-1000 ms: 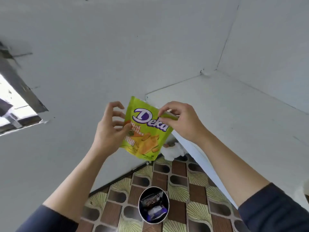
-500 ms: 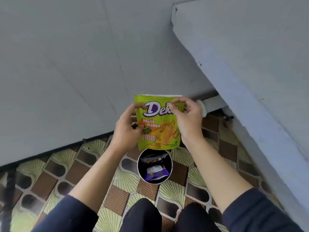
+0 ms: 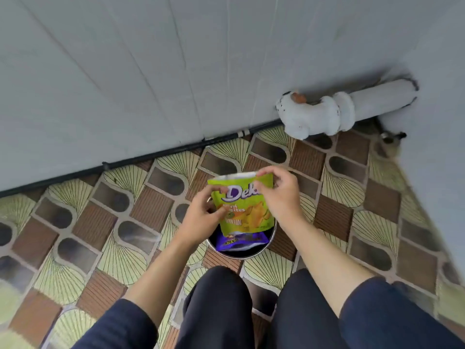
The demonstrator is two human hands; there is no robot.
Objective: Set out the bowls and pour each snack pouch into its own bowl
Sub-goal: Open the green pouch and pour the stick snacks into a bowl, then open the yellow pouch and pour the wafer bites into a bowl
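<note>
Patterned floor (image 3: 113,197), bowl (image 3: 242,257), green "Dek" pouch (image 3: 247,219) in left hand (image 3: 201,217) and right hand (image 3: 281,197).

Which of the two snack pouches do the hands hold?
The green pouch, pinched by the left hand and right hand above the bowl; the purple pouch lies inside it.

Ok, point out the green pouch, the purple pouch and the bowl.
green pouch (image 3: 249,217), head view, printed front.
purple pouch (image 3: 239,241), head view, visible front.
bowl (image 3: 239,253), head view, near wall.
</note>
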